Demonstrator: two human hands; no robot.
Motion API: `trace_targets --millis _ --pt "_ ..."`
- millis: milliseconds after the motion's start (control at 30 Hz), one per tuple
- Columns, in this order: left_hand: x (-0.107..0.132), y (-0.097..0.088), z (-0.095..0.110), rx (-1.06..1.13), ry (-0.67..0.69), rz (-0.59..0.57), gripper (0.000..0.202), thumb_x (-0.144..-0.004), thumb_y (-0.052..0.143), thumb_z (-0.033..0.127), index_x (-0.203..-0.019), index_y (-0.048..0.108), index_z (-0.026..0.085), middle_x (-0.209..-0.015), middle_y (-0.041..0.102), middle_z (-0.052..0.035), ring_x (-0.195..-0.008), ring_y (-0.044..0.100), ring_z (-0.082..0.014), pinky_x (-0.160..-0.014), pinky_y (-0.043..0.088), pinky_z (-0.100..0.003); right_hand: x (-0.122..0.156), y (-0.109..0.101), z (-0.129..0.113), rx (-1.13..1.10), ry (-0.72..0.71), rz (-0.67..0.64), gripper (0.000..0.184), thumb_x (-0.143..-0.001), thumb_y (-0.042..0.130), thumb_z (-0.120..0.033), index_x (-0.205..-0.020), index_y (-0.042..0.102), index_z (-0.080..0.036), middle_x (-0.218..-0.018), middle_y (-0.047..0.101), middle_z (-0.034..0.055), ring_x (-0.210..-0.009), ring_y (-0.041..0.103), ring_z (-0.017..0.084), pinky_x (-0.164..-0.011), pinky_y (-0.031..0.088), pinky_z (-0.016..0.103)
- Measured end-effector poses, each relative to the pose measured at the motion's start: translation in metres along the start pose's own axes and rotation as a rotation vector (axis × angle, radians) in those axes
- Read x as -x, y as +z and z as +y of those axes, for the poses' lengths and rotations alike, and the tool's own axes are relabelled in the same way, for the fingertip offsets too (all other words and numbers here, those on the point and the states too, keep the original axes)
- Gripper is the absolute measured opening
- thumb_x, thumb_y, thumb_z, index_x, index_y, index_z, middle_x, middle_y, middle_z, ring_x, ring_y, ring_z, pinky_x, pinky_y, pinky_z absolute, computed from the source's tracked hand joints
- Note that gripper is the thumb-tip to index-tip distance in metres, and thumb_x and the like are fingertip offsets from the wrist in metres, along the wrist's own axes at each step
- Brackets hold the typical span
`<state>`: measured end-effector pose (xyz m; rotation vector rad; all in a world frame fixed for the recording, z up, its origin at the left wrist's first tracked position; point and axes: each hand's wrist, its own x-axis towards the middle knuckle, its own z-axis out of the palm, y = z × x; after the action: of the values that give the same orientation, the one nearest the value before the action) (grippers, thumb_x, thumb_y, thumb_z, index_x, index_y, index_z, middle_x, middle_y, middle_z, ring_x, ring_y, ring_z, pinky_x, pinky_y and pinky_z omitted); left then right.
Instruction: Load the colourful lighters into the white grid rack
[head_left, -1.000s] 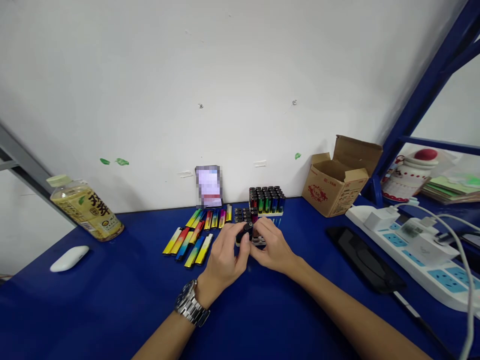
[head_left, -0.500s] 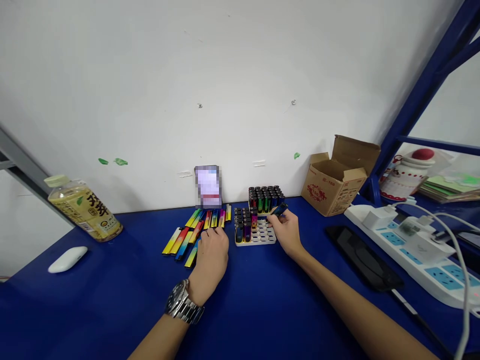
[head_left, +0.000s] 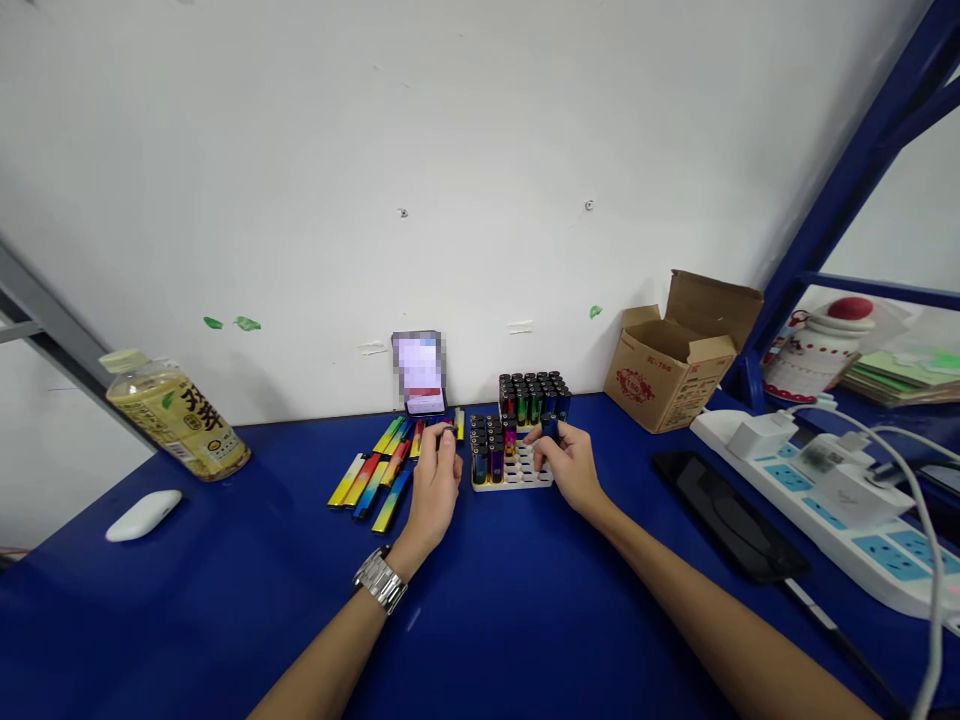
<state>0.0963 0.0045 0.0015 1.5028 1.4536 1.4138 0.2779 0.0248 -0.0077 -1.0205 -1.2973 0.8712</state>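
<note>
My left hand point(head_left: 437, 482) is raised at the right edge of a loose group of lighters. Its fingers are pinched round a lighter point(head_left: 449, 428), mostly hidden, with a dark end showing. The lying lighters point(head_left: 367, 485) are yellow, red and blue. My right hand point(head_left: 574, 465) grips a dark blue lighter point(head_left: 550, 428) upright over the right side of a white tray point(head_left: 531, 474) with rows of oval holes. Several lighters point(head_left: 487, 455) stand in the tray's left columns. Whether the held lighter's lower end is in a hole is hidden by my fingers.
Behind the tray stands a full block of lighters point(head_left: 534, 395). A phone point(head_left: 420, 370) leans on the wall. At right are an open cardboard box point(head_left: 660, 375), a black phone point(head_left: 727, 515) and a power strip point(head_left: 832, 520). A drink bottle point(head_left: 176, 415) and white case point(head_left: 144, 515) sit left.
My left hand has lifted and turned, now pinching a lighter from the group. My right hand has tipped the dark blue lighter from slanted to upright over the tray.
</note>
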Motion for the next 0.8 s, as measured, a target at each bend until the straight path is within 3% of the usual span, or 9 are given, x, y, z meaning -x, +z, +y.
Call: trace_targets --millis 100,200,367,467,667,800 --pt "0.0 0.0 0.002 0.226 -0.204 -0.142 0.045 -0.085 0.041 0.061 -0.068 0.047 0.02 -0.046 0.029 0.0099 -0.035 0.026 -0.0062 -0.033 0.023 -0.019 0.0 0.002 0.001 -0.022 0.027 -0.037 0.01 -0.066 0.048 -0.022 -0.063 0.057 -0.017 -0.046 0.05 -0.0041 -0.038 0.04 0.01 -0.041 0.033 0.024" --pt "-0.001 -0.001 0.0 0.195 -0.219 -0.115 0.049 -0.08 0.048 0.061 -0.053 0.036 0.021 -0.043 0.025 0.0094 -0.035 0.024 -0.0054 -0.034 0.022 -0.02 -0.001 0.003 0.004 0.006 0.028 -0.07 0.01 -0.063 0.048 -0.022 -0.059 0.055 -0.017 -0.05 0.054 -0.0024 -0.039 0.039 0.009 -0.039 0.031 0.023" --pt "-0.003 -0.001 -0.006 -0.01 -0.177 -0.002 0.042 -0.077 0.05 0.047 -0.05 0.029 0.023 -0.044 0.026 0.0078 -0.039 0.024 -0.0062 -0.036 0.019 -0.021 -0.001 0.002 0.005 0.058 0.015 -0.092 0.009 -0.063 0.048 -0.023 -0.061 0.055 -0.017 -0.056 0.058 0.0003 -0.044 0.04 0.01 -0.041 0.031 0.023" --pt "-0.002 0.0 -0.005 -0.029 -0.178 0.018 0.04 -0.076 0.051 0.042 -0.049 0.029 0.023 -0.044 0.027 0.0074 -0.04 0.027 -0.0068 -0.037 0.019 -0.021 0.0 0.002 0.002 0.096 -0.018 -0.098 0.009 -0.067 0.05 -0.025 -0.062 0.053 -0.018 -0.054 0.053 -0.0016 -0.045 0.036 0.01 -0.041 0.029 0.022" --pt "-0.002 0.001 -0.004 -0.049 -0.148 0.049 0.041 -0.078 0.047 0.048 -0.049 0.031 0.023 -0.044 0.028 0.007 -0.039 0.028 -0.008 -0.038 0.021 -0.022 0.001 0.002 -0.005 0.17 -0.106 -0.065 0.03 -0.074 0.057 -0.039 -0.055 0.043 -0.02 -0.05 0.038 -0.0044 -0.048 0.032 0.01 -0.044 0.026 0.023" --pt "-0.002 0.002 -0.004 -0.111 -0.133 0.059 0.04 -0.077 0.048 0.043 -0.047 0.031 0.022 -0.043 0.03 0.0059 -0.042 0.031 -0.0089 -0.04 0.023 -0.023 0.003 0.003 -0.006 0.207 -0.116 -0.055 0.041 -0.075 0.056 -0.044 -0.049 0.034 -0.021 -0.048 0.031 -0.0051 -0.047 0.028 0.009 -0.046 0.023 0.024"
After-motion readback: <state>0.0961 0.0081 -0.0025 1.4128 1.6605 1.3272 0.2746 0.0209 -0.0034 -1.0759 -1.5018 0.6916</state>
